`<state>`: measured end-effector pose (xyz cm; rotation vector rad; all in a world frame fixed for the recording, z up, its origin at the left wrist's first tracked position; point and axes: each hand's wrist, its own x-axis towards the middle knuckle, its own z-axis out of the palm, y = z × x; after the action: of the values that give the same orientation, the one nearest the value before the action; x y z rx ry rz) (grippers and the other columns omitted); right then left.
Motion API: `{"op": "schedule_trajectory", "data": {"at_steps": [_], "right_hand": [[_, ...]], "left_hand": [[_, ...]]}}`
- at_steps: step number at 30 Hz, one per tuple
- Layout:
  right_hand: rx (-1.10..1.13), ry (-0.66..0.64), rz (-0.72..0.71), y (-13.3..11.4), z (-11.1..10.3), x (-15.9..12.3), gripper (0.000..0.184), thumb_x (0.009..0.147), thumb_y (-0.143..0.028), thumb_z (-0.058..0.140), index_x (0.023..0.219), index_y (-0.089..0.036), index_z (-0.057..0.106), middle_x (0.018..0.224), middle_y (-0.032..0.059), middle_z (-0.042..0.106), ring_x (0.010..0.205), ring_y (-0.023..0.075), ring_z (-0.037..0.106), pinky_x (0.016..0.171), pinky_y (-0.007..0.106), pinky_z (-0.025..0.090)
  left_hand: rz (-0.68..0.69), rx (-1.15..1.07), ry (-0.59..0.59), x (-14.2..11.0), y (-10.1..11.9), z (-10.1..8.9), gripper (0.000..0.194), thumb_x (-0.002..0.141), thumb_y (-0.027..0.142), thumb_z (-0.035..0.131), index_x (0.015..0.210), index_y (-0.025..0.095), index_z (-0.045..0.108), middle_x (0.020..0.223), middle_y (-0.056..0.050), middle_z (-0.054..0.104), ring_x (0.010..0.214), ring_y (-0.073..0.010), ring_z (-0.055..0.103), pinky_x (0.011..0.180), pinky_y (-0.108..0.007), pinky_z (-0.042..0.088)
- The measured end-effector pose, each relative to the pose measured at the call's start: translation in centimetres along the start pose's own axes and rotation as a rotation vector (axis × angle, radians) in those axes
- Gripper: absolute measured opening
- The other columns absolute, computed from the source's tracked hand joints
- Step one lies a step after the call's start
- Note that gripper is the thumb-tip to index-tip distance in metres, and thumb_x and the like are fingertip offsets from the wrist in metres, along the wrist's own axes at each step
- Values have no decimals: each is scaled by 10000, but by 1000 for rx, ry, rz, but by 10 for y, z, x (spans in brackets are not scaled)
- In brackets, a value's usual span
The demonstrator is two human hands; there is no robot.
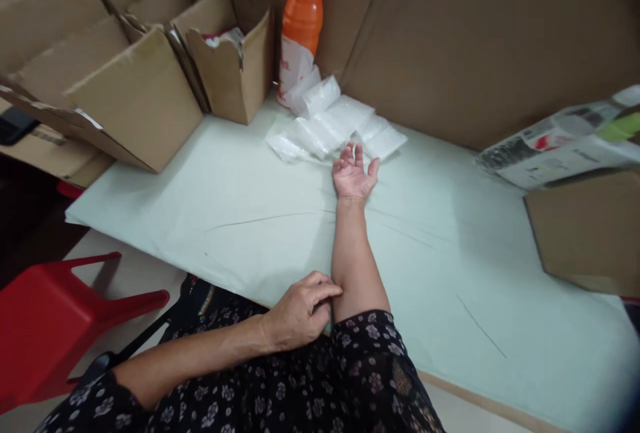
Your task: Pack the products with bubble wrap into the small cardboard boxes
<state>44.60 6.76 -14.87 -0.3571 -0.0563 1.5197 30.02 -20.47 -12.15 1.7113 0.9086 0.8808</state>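
Observation:
My right hand [354, 176] lies palm up over the table, its fingers loosely bent and apart, with nothing in it. Just beyond its fingertips is a pile of clear plastic bags [345, 123], folded and overlapping. My left hand [303, 310] reaches across at the near edge of the table. Its fingertips touch the inside of my right forearm [355, 266] near the elbow, and the thumb stands apart from the fingers. No object shows in the left hand.
A pale green covered table [260, 200] spans the view. Open cardboard boxes [145, 96] stand at the left, beside an orange bottle [303, 13]. Plastic-wrapped packs [555, 143] and a cardboard box [590, 233] are at the right. A red stool [55, 326] stands at lower left.

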Motion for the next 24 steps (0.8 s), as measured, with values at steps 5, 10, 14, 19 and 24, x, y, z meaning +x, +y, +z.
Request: {"op": "schedule_trajectory", "data": {"at_steps": [5,10,14,19,24], "right_hand": [[-64,0,-24,-1,1,0,498,1045,-498,309,1038,-180,693,1032,101,753,876,192,713,654,321,560],[-170,2,-20,-1,4,-2,400,1035,-437,385,988,-178,685,1008,87,757,865,176,713,642,300,557],[-228,-3,-9,-2,5,0,346,1019,-426,446,973,-175,678,1004,80,757,858,165,721,637,283,566],[-312,-26,-16,-3,3,4,307,987,-435,522,955,-178,686,1009,76,760,853,158,730,635,272,577],[-397,-36,-35,-4,2,5,276,954,-443,579,944,-192,694,1000,64,767,851,155,729,652,280,584]], "left_hand": [[38,108,200,13,-7,-47,456,812,56,536,1228,200,654,1082,-81,700,915,-178,680,866,-317,601],[133,545,623,89,-10,-173,432,837,130,600,1262,202,624,1332,-121,611,1296,-282,551,1160,-495,432],[139,713,839,181,1,-269,504,801,139,699,1291,191,591,1573,-130,403,1510,-344,300,1262,-568,211],[71,722,876,263,-1,-315,124,894,198,657,1004,144,679,1616,-61,376,1564,-353,147,1250,-609,102],[-31,804,908,264,-6,-318,36,795,121,709,788,115,674,1535,-79,490,1515,-350,296,1254,-577,169]]}}
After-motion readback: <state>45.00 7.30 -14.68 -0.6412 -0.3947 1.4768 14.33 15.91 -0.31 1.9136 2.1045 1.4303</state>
